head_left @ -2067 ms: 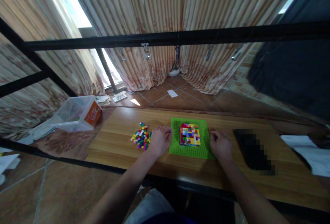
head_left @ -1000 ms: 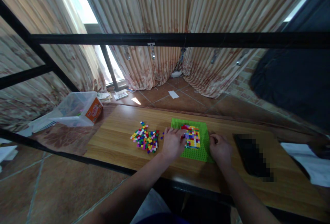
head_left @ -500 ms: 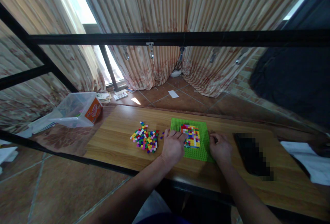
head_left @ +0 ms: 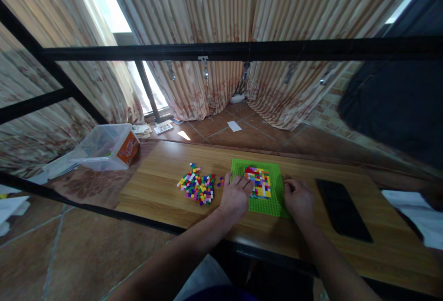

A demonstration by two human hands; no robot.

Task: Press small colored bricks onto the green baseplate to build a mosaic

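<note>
A green studded baseplate (head_left: pixel 268 205) lies on the wooden table (head_left: pixel 155 190), and a block of small coloured bricks (head_left: pixel 258 181) is stuck on it. My left hand (head_left: pixel 236 197) rests over the plate's left edge with its fingers curled, fingertips touching the left side of the brick block. My right hand (head_left: pixel 298 199) sits closed at the plate's right edge, pressing on it. A loose pile of small coloured bricks (head_left: pixel 196 187) lies on the table left of my left hand.
A black phone (head_left: pixel 344 210) lies flat to the right of the plate. A clear plastic bin (head_left: pixel 104 147) with an orange box stands off the table's left end. A black metal bar (head_left: pixel 242 51) crosses the view above. White paper (head_left: pixel 411 213) lies at the far right.
My left hand went from beside the loose pile onto the plate's left side and now touches the brick block. The right hand has stayed at the plate's right edge.
</note>
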